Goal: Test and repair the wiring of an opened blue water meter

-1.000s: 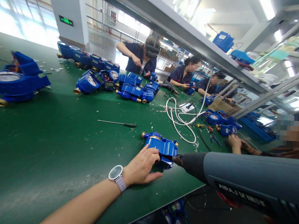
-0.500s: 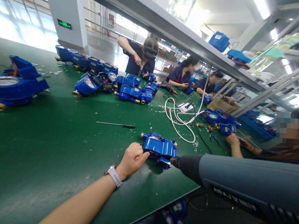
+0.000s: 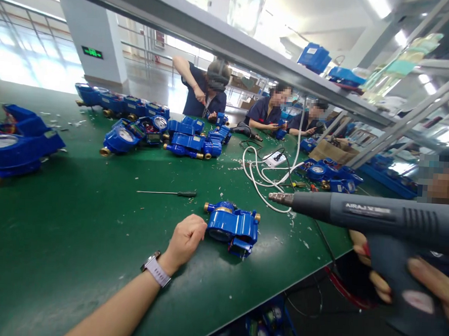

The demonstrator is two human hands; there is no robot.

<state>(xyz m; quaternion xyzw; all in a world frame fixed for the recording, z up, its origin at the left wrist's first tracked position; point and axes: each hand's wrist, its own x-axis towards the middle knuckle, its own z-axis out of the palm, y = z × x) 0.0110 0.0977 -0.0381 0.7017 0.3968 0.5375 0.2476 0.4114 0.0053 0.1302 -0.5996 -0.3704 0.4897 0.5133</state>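
A blue water meter [image 3: 232, 227] with brass end fittings lies near the front edge of the green table [image 3: 72, 219]. My left hand [image 3: 184, 241], a watch on its wrist, rests as a loose fist on the table, its knuckles touching the meter's left side. My right hand [image 3: 411, 286] grips the handle of a grey heat gun [image 3: 358, 212] at the right. The gun is level, and its metal nozzle points left above the table, up and to the right of the meter.
A thin screwdriver [image 3: 169, 193] lies behind the meter. Several blue meters [image 3: 162, 131] sit further back, another [image 3: 16, 142] at far left. White cable [image 3: 262, 178] coils by a power strip. Three people work at the far side; another person sits at right.
The heat gun has lifted off the meter and swung up to level, its nozzle now clear of it. My left hand went from open on the meter to a fist beside it.
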